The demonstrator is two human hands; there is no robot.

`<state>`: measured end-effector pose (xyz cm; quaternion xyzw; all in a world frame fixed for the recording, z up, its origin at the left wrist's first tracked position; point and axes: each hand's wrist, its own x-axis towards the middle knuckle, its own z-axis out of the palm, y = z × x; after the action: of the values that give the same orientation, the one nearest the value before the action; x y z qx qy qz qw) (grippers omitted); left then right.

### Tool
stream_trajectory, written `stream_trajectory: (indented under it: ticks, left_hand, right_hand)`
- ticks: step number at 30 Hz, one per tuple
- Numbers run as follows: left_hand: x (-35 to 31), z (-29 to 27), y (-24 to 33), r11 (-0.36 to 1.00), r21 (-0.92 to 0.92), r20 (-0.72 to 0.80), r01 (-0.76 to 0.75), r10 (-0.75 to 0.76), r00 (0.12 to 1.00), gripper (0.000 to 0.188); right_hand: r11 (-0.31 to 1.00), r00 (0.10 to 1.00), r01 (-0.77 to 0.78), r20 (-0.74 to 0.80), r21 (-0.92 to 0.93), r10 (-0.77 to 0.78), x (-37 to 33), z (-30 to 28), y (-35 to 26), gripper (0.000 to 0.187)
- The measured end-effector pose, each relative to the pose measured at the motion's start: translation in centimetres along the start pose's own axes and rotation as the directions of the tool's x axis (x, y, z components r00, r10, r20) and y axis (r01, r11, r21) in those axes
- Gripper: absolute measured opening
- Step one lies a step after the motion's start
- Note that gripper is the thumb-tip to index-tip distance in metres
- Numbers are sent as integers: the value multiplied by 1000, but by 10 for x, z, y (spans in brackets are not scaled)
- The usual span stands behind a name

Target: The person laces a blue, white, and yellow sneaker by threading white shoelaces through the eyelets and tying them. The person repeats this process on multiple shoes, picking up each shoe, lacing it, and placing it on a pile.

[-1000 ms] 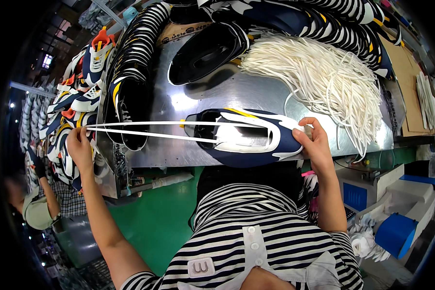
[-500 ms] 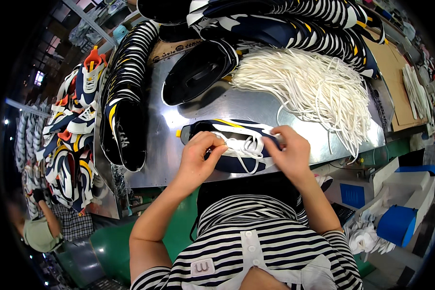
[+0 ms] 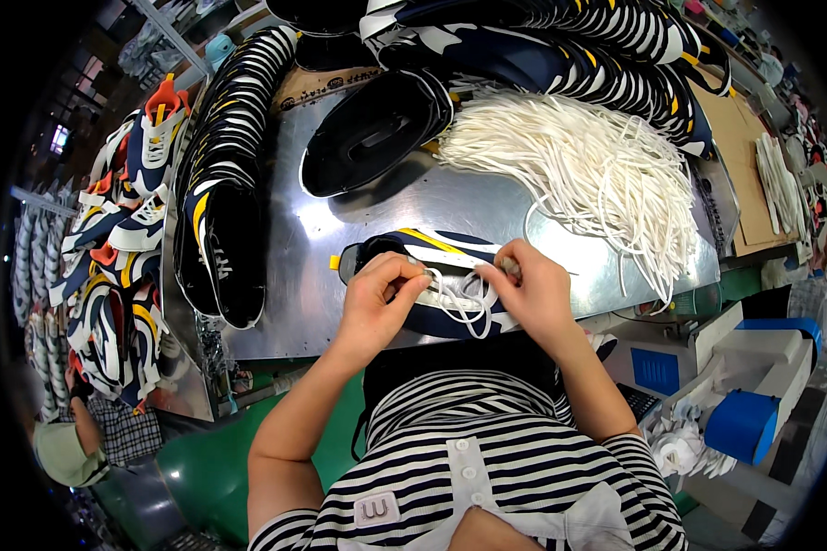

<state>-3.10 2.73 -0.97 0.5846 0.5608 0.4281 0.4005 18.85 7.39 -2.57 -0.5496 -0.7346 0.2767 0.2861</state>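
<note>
A navy, white and yellow shoe upper (image 3: 429, 241) lies on its long side across the metal tabletop in front of me, its heel tab to the left. White shoelace (image 3: 471, 310) runs loosely over its opening in several loops. My left hand (image 3: 384, 296) pinches the lace between thumb and fingers near the heel half. Over the toe half, my right hand (image 3: 535, 286) is closed too, thumb against fingers, with lace at the fingertips. A thin lace end pokes out beyond its knuckles. The two hands partly cover the upper.
Beyond the upper lies a big heap of white laces (image 3: 570, 174). A black-lined upper (image 3: 368, 138) sits behind, and a long nested row of uppers (image 3: 234, 138) stands at left. More nested uppers (image 3: 570, 64) line the back. Laced shoes (image 3: 124, 266) hang at far left; a white-and-blue machine (image 3: 744, 386) stands at right.
My right hand has moved slightly left and closed on the lace over the upper. My left hand keeps its pinch. The lace loops have shifted toward me, and the whole view has shifted a little.
</note>
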Motion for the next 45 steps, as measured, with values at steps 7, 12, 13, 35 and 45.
stream_trajectory:
  ticks: [7, 12, 13, 35, 45]
  left_hand:
    - [0, 4, -1, 999, 22, -21, -45, 45, 999, 5]
    - [0, 1, -9, 996, -82, -12, -19, 18, 1000, 4]
    - [0, -1, -8, 981, -193, -3, -6, 6, 1000, 4]
    - [25, 11, 63, 785, 505, 214, -359, 290, 933, 16]
    - [40, 23, -1, 594, -187, 472, 782, -644, 602, 45]
  right_hand:
    - [999, 995, 25, 95, -36, -22, 0, 7, 8, 22]
    - [950, 947, -249, 251, 189, 198, 6, -5, 4, 20]
    - [965, 964, -205, 203, 163, 170, 5, -2, 6, 18]
    - [361, 911, -413, 378, 836, 166, -14, -17, 8, 11]
    - [755, 975, -223, 143, 617, 171, -13, 22, 13, 37]
